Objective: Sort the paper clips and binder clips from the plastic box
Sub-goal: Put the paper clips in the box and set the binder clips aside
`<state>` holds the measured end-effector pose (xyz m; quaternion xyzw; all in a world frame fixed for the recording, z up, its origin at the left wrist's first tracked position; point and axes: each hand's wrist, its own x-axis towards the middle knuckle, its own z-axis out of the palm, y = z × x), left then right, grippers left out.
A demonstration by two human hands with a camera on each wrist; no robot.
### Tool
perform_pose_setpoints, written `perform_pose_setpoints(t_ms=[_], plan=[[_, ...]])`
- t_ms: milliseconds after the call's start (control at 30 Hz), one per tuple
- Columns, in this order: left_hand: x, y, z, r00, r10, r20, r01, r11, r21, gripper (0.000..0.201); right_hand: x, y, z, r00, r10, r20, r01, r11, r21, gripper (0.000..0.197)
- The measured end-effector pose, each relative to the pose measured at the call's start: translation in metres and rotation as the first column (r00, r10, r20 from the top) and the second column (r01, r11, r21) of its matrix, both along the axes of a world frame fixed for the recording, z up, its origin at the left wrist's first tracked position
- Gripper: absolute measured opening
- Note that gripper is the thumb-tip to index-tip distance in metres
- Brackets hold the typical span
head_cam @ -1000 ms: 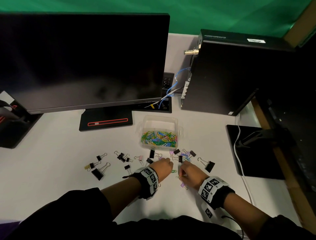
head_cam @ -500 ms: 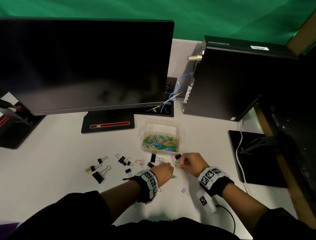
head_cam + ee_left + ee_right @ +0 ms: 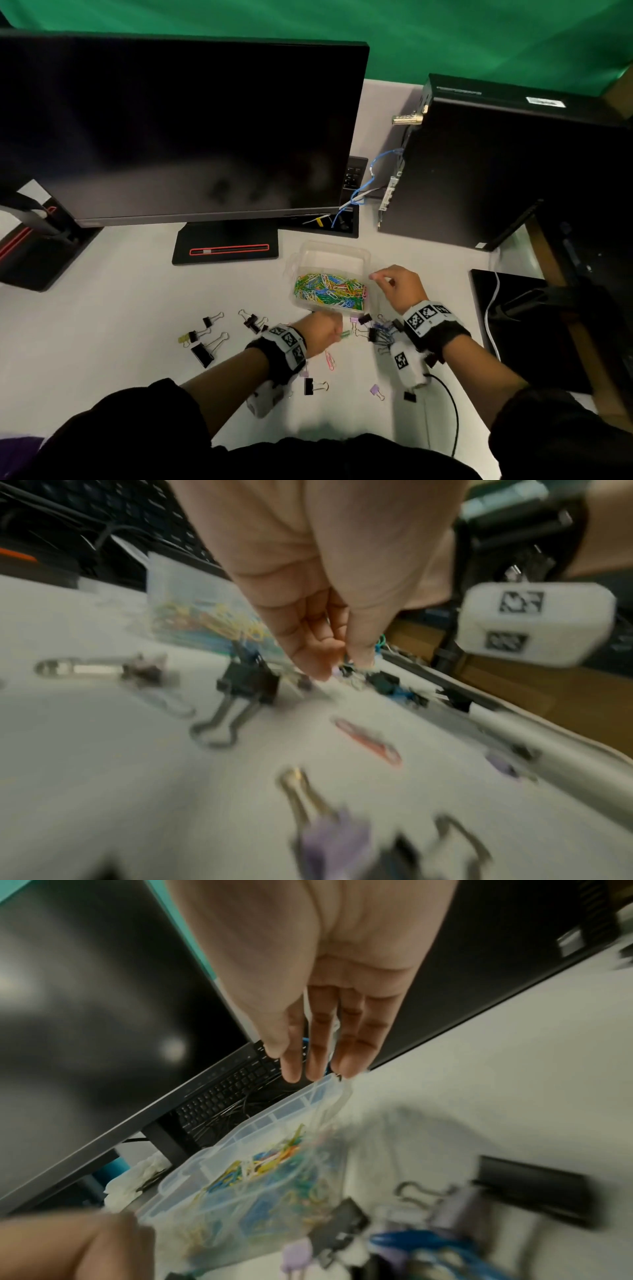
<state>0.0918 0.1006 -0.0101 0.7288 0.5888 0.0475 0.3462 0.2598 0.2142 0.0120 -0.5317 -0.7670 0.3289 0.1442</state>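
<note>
The clear plastic box [image 3: 363, 257] stands mid-table with a heap of coloured paper clips [image 3: 329, 291] inside; the right wrist view shows its rim [image 3: 274, 1118]. My right hand [image 3: 397, 286] hovers at the box's right edge. Its fingers [image 3: 318, 1047] are straight above the rim, with nothing seen in them. My left hand [image 3: 322, 334] sits just in front of the box, fingertips [image 3: 318, 666] curled to the thumb, pinching a green paper clip [image 3: 344, 334]. Binder clips lie scattered: black ones [image 3: 202, 354] at the left, a cluster with blue clips [image 3: 375, 334] by my right wrist. A pink paper clip [image 3: 329, 359] lies nearby.
A large monitor [image 3: 178, 130] on its stand [image 3: 226, 246] fills the back left, and a black computer tower [image 3: 496, 164] stands at the back right. A black pad [image 3: 534, 329] with a white cable [image 3: 491, 308] lies on the right. A purple binder clip [image 3: 375, 390] sits near the front.
My right hand has risen from the table in front of the box to the box's right edge. The left hand has stayed near the green paper clip.
</note>
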Motion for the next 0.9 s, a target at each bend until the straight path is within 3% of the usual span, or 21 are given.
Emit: perform_pose_setpoints(t_ms=[100, 233, 333, 600, 767, 900], plan=[[-0.014, 0.015, 0.013, 0.992, 0.100, 0.074, -0.104, 0.993, 0.051, 0.012, 0.028, -0.008, -0.006, 0.996, -0.010, 0.089, 0.012, 1.000, -0.026, 0.018], [-0.026, 0.038, 0.028, 0.969, 0.245, 0.016, -0.246, 0.964, 0.098, 0.005, 0.048, -0.027, -0.018, 0.970, 0.098, 0.221, -0.070, 0.989, -0.129, 0.024], [-0.031, 0.050, 0.031, 0.950, 0.308, -0.057, -0.305, 0.951, 0.058, 0.016, 0.050, -0.037, -0.022, 0.948, 0.164, 0.274, -0.128, 0.981, -0.144, 0.025], [-0.031, 0.059, 0.023, 0.938, 0.202, -0.282, -0.213, 0.977, -0.009, 0.023, 0.046, -0.046, -0.027, 0.931, 0.148, 0.335, -0.104, 0.984, -0.144, 0.023], [-0.032, 0.052, 0.013, 0.947, 0.147, -0.285, -0.125, 0.988, 0.096, 0.026, 0.038, -0.046, -0.025, 0.925, 0.201, 0.324, -0.157, 0.975, -0.156, 0.040], [-0.030, 0.039, 0.000, 0.974, 0.149, -0.172, -0.106, 0.965, 0.238, 0.039, 0.033, -0.045, -0.026, 0.926, 0.208, 0.314, -0.154, 0.970, -0.190, 0.048]])
